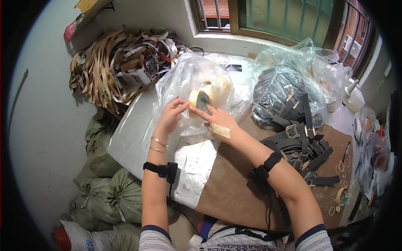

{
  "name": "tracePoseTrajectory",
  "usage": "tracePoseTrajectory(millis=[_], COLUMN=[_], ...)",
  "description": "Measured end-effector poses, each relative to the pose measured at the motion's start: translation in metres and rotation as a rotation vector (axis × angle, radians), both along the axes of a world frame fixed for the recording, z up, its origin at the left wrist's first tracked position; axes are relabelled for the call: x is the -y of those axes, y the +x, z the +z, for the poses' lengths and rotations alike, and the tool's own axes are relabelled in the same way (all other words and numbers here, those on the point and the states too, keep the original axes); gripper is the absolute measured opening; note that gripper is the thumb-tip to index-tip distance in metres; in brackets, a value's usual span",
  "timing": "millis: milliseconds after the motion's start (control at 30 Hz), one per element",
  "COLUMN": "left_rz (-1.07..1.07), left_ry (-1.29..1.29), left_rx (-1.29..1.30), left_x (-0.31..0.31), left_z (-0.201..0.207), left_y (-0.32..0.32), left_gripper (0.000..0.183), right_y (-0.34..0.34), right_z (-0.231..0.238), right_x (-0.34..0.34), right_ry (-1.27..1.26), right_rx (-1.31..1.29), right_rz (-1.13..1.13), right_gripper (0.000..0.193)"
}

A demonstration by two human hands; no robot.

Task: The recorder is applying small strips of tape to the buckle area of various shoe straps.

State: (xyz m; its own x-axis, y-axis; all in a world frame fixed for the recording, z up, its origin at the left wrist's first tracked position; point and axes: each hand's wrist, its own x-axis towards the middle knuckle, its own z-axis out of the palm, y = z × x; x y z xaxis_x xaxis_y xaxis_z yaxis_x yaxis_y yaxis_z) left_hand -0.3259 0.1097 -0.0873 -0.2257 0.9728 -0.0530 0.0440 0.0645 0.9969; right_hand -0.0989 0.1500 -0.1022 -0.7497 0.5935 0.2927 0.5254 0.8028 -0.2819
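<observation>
Pale yellow tape rolls (224,85) lie in a crumpled clear plastic bag (180,71) at the far side of the table. Against the nearest roll rests a dark grey-green patch (202,98) whose kind I cannot make out. My left hand (169,115) is beside the bag, its fingers stretched toward the rolls. From the right comes my right hand (217,121), index finger pointing left, its tip close to my left fingertips, and another finger near the dark patch. A strip of beige tape (220,130) sticks to the back of my right hand. Nothing gripped shows in either hand.
Dark belts with metal buckles (292,131) are heaped on brown board (234,180) at right, some in a plastic bag (268,90). Brown strips (100,71) hang at far left. Green sacks (125,194) fill the floor at left. A tape roll (342,196) sits near the right edge.
</observation>
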Motion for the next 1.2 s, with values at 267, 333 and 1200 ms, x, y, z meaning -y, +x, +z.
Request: tracePoseTrajectory(millis=[267,333,1200], left_rz=[0.444,0.384,0.005], left_ry=[0.415,0.312,0.397], left_rx=[-0.739,-0.768,0.146], left_x=[-0.023,-0.031,-0.024], left_z=[-0.011,-0.005,-0.022], left_y=[0.048,0.038,0.001], left_gripper=[0.045,0.044,0.024], right_y=[0.030,0.030,0.027], right_z=[0.023,0.015,-0.023], right_x=[-0.018,-0.032,-0.091], right_ry=[-0.153,-0.189,-0.958], right_rx=[-0.479,-0.315,-0.499], right_rz=[-0.147,-0.277,-0.334], right_gripper=[0.058,0.059,0.088])
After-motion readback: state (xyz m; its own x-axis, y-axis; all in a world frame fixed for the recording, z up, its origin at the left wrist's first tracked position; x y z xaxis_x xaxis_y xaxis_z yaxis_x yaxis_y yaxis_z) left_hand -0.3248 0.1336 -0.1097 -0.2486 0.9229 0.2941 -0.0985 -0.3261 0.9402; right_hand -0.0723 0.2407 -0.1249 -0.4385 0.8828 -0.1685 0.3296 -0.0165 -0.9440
